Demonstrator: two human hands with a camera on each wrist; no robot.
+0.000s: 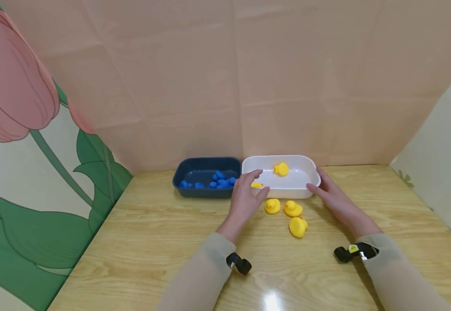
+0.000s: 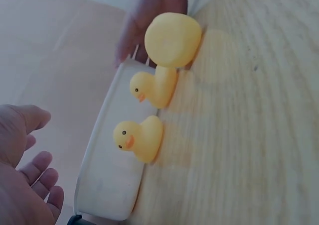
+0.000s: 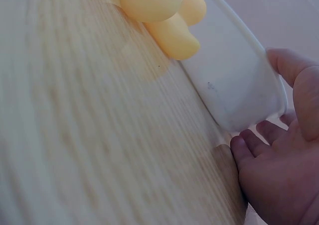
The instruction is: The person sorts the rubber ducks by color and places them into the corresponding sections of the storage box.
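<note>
A white tray (image 1: 287,192) stands at the back of the table. My right hand (image 1: 336,201) holds its right end, with the thumb (image 3: 289,65) at the rim and the fingers against the outer wall. Over the tray's left front is my left hand (image 1: 244,198), its fingers spread and nothing between them. Inside the tray, one yellow rubber duck (image 1: 281,169) lies tipped over; another yellow duck (image 1: 256,185) is partly hidden by the front wall and left hand. Two rubber ducks (image 1: 272,206) (image 1: 293,209) sit upright before the tray, and a third duck (image 1: 297,227) lies on its side.
A dark blue tray (image 1: 206,193) with several small blue objects (image 1: 221,183) adjoins the white tray on the left. Behind both trays rises a pinkish-beige covered wall (image 1: 171,86). Wood-grain tabletop (image 1: 139,242) extends in front and to both sides.
</note>
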